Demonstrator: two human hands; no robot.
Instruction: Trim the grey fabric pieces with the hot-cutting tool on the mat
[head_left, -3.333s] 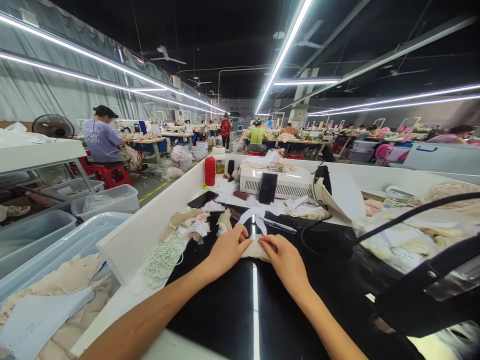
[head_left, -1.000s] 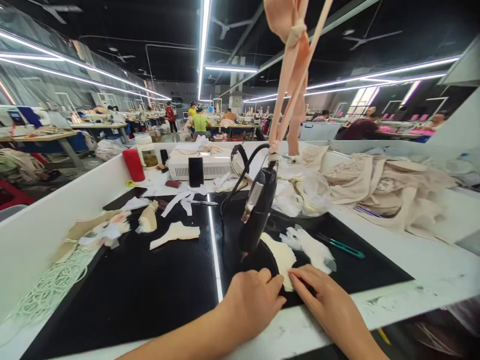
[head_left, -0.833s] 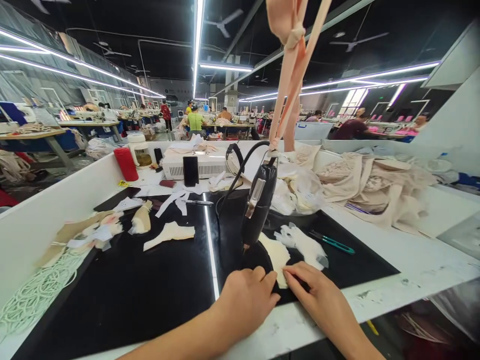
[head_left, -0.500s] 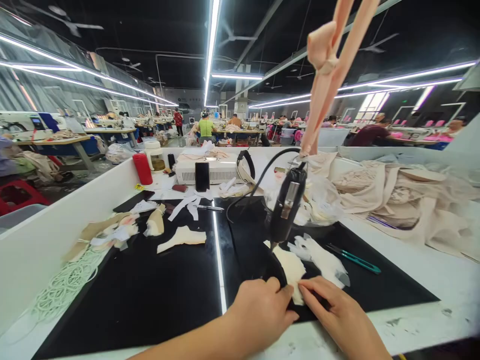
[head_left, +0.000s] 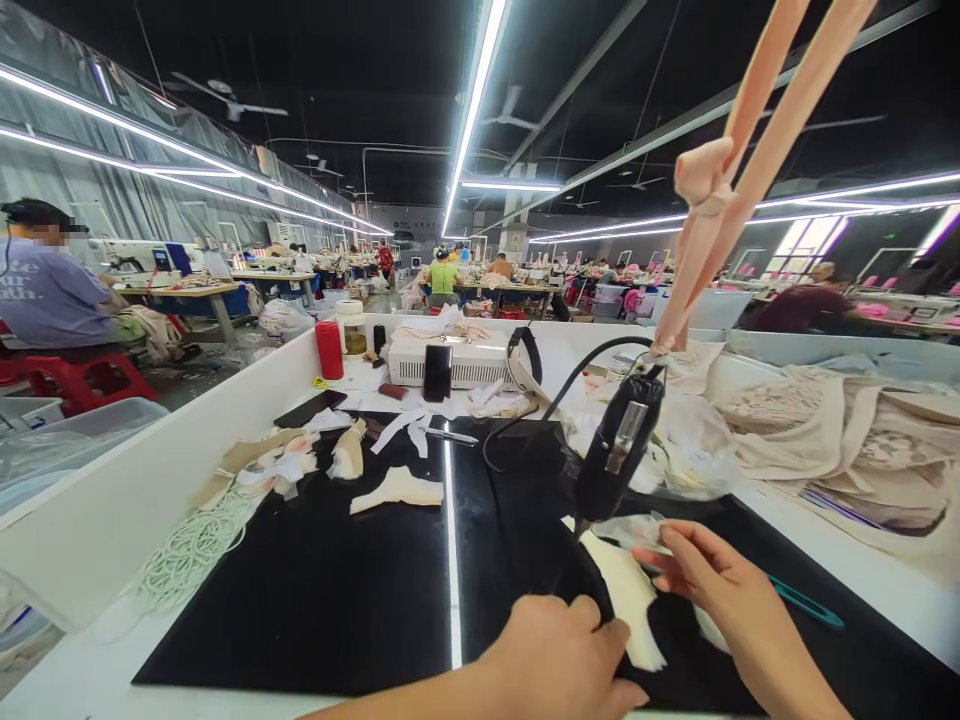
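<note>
My left hand (head_left: 559, 650) is closed at the left edge of a cream fabric piece (head_left: 628, 600); a dark edge runs beside that piece, and what the fingers grip is hidden. My right hand (head_left: 731, 585) pinches a thin translucent film piece (head_left: 634, 530) just above the cream piece. A black handheld tool (head_left: 619, 450) with a cord hangs from knotted peach straps (head_left: 709, 220). Its tip points down at the top end of the cream piece. Another whitish piece (head_left: 711, 630) is partly covered by my right hand.
Teal snips (head_left: 806, 602) lie right of my right hand on the black mat (head_left: 322, 600). Further left are a cream cutout (head_left: 397, 488), a pen (head_left: 454, 437) and a green cord heap (head_left: 199, 540). Behind stands a white machine box (head_left: 480, 365). Beige fabric (head_left: 847, 430) is piled right.
My right hand has left the lower end of the cream piece, moved up and right, and taken hold of the film. My left hand stays by the cream piece. The camera view has turned left.
</note>
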